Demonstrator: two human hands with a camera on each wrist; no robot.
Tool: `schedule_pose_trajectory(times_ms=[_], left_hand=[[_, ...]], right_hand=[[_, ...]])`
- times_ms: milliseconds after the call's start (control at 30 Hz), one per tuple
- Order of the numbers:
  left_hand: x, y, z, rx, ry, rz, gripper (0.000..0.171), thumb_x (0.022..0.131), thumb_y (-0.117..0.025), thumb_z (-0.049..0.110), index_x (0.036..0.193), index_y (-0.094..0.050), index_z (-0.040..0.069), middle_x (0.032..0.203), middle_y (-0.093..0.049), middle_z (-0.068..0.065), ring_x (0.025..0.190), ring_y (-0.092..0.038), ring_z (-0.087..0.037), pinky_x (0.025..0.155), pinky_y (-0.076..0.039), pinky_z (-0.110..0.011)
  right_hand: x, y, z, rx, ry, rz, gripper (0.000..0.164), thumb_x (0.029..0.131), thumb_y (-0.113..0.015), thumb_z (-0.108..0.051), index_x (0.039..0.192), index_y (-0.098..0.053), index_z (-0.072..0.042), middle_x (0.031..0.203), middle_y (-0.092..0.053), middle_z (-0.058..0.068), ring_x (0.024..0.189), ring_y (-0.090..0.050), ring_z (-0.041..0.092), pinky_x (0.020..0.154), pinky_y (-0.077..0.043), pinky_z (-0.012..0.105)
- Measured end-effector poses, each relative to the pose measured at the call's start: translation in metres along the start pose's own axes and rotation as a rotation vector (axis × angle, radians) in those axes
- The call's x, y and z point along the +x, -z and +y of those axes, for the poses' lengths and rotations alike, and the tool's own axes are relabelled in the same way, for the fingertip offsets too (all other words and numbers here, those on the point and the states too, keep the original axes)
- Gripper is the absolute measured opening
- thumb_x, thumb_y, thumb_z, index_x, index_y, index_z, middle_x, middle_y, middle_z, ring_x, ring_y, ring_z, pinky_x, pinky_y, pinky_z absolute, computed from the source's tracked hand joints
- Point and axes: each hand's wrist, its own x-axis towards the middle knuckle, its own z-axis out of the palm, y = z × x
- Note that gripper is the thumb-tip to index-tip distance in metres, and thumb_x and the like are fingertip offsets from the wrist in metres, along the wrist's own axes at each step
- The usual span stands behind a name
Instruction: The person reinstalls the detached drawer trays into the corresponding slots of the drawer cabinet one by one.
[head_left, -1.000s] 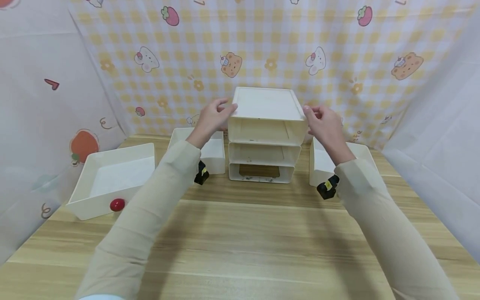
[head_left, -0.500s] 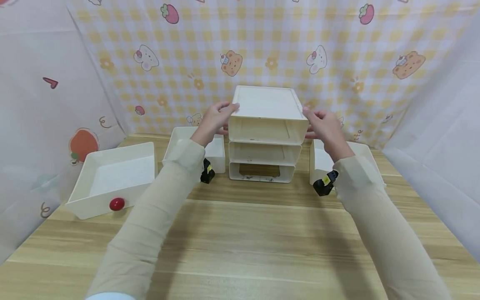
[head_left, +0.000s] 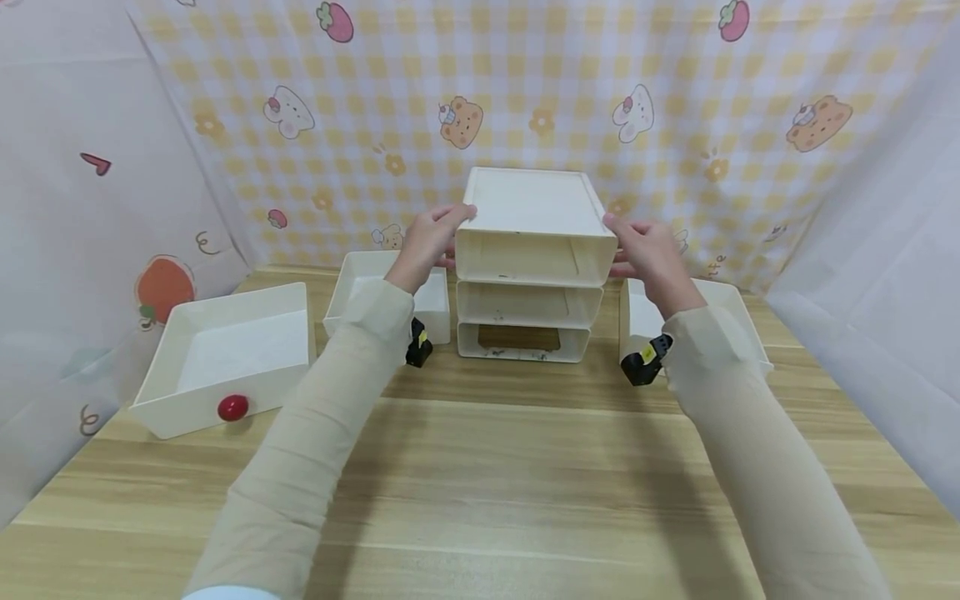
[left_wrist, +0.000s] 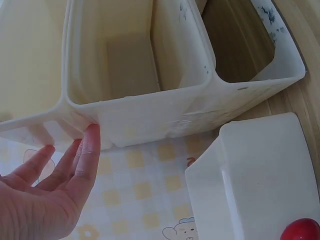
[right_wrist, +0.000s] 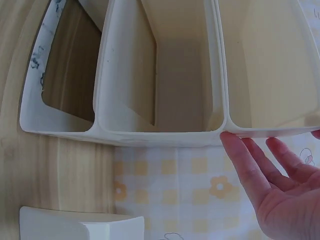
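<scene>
Three off-white drawer frames are stacked near the back wall, open fronts towards me. My left hand point(head_left: 426, 243) touches the left side of the top drawer frame point(head_left: 534, 200), thumb at its upper front edge. At the opposite side my right hand point(head_left: 651, 257) does likewise. Both wrist views show fairly straight fingers point(left_wrist: 86, 165) point(right_wrist: 247, 167) resting against the side walls, close to the seam with the middle drawer frame point(head_left: 528, 305). The bottom drawer frame point(head_left: 525, 357) stands on the table and has dark smudges on its front lip.
A pulled-out drawer point(head_left: 168, 417) with a red knob point(head_left: 232, 407) lies at left. Another drawer point(head_left: 360, 265) stands behind my left forearm, and a third drawer point(head_left: 731, 300) beside my right wrist. A patterned cloth point(head_left: 540, 83) hangs close behind the stack.
My fingers have straightened down along the sides of the top drawer frame, and both wrists have shifted slightly inward. The stack and the drawers have stayed in place.
</scene>
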Motion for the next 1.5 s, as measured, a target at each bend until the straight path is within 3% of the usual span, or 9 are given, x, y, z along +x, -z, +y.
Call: schedule_pose_trajectory(times_ms=[133, 367, 633, 933, 1200, 1500], left_hand=[[0.000, -0.001, 0.000, 0.002, -0.009, 0.012, 0.050, 0.088, -0.052, 0.051, 0.130, -0.054, 0.025, 0.123, -0.057, -0.004, 0.089, -0.061, -0.025, 0.079, -0.054, -0.035], [0.000, -0.002, 0.000, -0.006, 0.001, 0.025, 0.050, 0.088, -0.052, 0.051, 0.131, -0.053, 0.024, 0.125, -0.056, -0.002, 0.093, -0.061, -0.025, 0.082, -0.054, -0.037], [0.001, -0.004, 0.000, -0.021, -0.012, 0.026, 0.048, 0.087, -0.053, 0.050, 0.128, -0.055, 0.024, 0.127, -0.054, -0.001, 0.093, -0.062, -0.024, 0.081, -0.055, -0.037], [0.001, -0.003, -0.002, -0.001, -0.037, 0.014, 0.044, 0.088, -0.052, 0.050, 0.121, -0.059, 0.022, 0.121, -0.055, -0.001, 0.089, -0.061, -0.028, 0.073, -0.056, -0.033], [-0.001, -0.002, 0.001, 0.024, -0.039, 0.015, 0.043, 0.088, -0.052, 0.049, 0.120, -0.060, 0.020, 0.117, -0.055, -0.004, 0.076, -0.059, -0.023, 0.064, -0.055, -0.028], [0.000, -0.002, 0.001, 0.032, -0.039, 0.006, 0.045, 0.087, -0.052, 0.049, 0.121, -0.060, 0.020, 0.116, -0.059, -0.009, 0.071, -0.059, -0.020, 0.061, -0.054, -0.026]], right_hand=[[0.001, 0.001, -0.001, -0.012, -0.010, -0.032, 0.066, 0.091, -0.049, -0.050, 0.128, -0.049, 0.005, 0.102, -0.061, 0.010, 0.067, -0.066, 0.005, 0.066, -0.057, 0.021], [0.002, 0.004, -0.009, -0.076, -0.032, -0.164, 0.068, 0.094, -0.042, -0.048, 0.139, -0.037, 0.002, 0.130, -0.047, 0.023, 0.080, -0.065, 0.009, 0.075, -0.056, 0.023], [0.006, 0.007, -0.012, -0.061, -0.065, -0.218, 0.070, 0.092, -0.044, -0.051, 0.137, -0.037, 0.002, 0.131, -0.045, 0.023, 0.080, -0.066, 0.010, 0.073, -0.057, 0.023], [0.007, 0.006, -0.009, -0.098, -0.059, -0.199, 0.065, 0.092, -0.045, -0.051, 0.133, -0.037, 0.000, 0.131, -0.044, 0.020, 0.091, -0.063, 0.019, 0.077, -0.056, 0.025], [0.010, 0.005, -0.007, -0.103, -0.011, -0.150, 0.037, 0.092, -0.042, -0.045, 0.104, -0.044, -0.010, 0.121, -0.048, 0.020, 0.070, -0.065, 0.013, 0.065, -0.056, 0.026], [0.013, 0.005, -0.005, -0.105, 0.000, -0.145, 0.035, 0.092, -0.042, -0.043, 0.104, -0.045, -0.010, 0.118, -0.049, 0.019, 0.068, -0.065, 0.014, 0.062, -0.056, 0.025]])
